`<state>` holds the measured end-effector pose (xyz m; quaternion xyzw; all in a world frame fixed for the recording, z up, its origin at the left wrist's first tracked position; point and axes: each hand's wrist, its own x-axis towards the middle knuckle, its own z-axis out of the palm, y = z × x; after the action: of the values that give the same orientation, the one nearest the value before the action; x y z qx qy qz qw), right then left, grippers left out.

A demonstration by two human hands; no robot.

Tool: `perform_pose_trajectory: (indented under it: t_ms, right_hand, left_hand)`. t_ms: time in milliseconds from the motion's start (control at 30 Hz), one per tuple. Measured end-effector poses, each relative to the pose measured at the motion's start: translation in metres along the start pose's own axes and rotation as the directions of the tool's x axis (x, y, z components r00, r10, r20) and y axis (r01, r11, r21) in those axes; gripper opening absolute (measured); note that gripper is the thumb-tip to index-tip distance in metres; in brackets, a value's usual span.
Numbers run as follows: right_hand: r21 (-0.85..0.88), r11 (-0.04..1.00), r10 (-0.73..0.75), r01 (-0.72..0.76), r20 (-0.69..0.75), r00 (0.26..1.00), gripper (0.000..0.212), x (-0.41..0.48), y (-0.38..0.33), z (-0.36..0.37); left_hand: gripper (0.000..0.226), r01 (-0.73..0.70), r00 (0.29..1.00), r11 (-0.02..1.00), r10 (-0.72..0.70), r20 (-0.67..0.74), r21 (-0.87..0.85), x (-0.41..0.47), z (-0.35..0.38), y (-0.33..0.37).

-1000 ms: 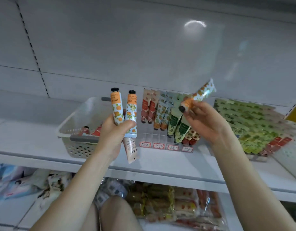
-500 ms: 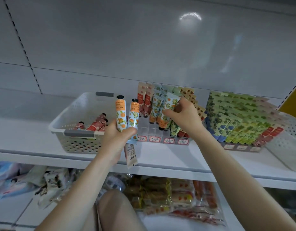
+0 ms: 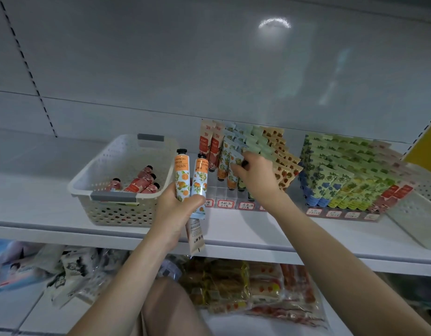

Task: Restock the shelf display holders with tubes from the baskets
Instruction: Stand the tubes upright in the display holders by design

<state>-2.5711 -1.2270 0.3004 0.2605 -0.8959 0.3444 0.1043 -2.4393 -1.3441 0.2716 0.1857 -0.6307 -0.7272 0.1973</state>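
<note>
White shelf (image 3: 40, 202) carries a perforated basket (image 3: 81, 181) beside tube-filled holders (image 3: 224, 194).

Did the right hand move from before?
Yes. The right hand, pinching a tube, came down into the left display holder's rows.

On the shelf (image 3: 258, 236) before you, the left basket (image 3: 122, 209) has some loose tubes (image 3: 141, 181) lying in it, the first display holder (image 3: 221, 191) stands just right of it, then the second display holder (image 3: 343, 212), then another basket (image 3: 415, 214) at the far right. Your left hand (image 3: 175, 212) holds a bundle of tubes (image 3: 183, 180) in front of the gap between left basket and first display holder. Your right hand (image 3: 255, 175) pinches a single tube (image 3: 235, 163) among the rows in the first display holder.
</note>
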Motion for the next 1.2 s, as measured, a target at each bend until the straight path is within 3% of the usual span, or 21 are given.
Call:
perform_pose_trajectory:
  t_ms: [133, 233, 367, 567, 900, 1200]
  right_hand:
    - [-0.103, 0.994, 0.033, -0.031, 0.018, 0.999, 0.034, 0.006, -0.002, 0.0]
    - [-0.135, 0.991, 0.016, -0.017, -0.008, 1.0, 0.016, 0.012, -0.009, -0.007]
    - [-0.236, 0.971, -0.06, 0.048, -0.04, 0.997, 0.015, 0.017, -0.014, -0.012]
    - [-0.258, 0.96, -0.128, 0.112, -0.047, 0.991, 0.018, 0.023, -0.014, -0.014]
    - [-0.269, 0.96, -0.097, 0.08, -0.052, 0.994, 0.02, 0.024, -0.006, -0.017]
    - [-0.401, 0.91, -0.121, 0.102, -0.021, 0.992, 0.022, 0.031, -0.004, -0.014]
  left_hand:
    - [0.02, 0.001, 1.0, 1.0, -0.001, 0.009, 0.013, -0.001, 0.0, -0.003]
    - [0.018, 0.001, 1.0, 1.0, -0.001, 0.009, 0.02, -0.001, 0.0, -0.004]
    - [0.019, 0.005, 1.0, 1.0, -0.006, 0.003, 0.025, -0.001, 0.0, -0.005]
    - [0.021, 0.014, 1.0, 0.999, -0.014, -0.001, 0.032, 0.0, 0.001, -0.005]
    - [0.018, 0.035, 0.999, 0.998, -0.035, -0.003, 0.051, 0.006, 0.002, -0.01]
    - [0.023, 0.065, 0.998, 0.997, -0.065, -0.004, 0.04, 0.01, 0.004, -0.013]
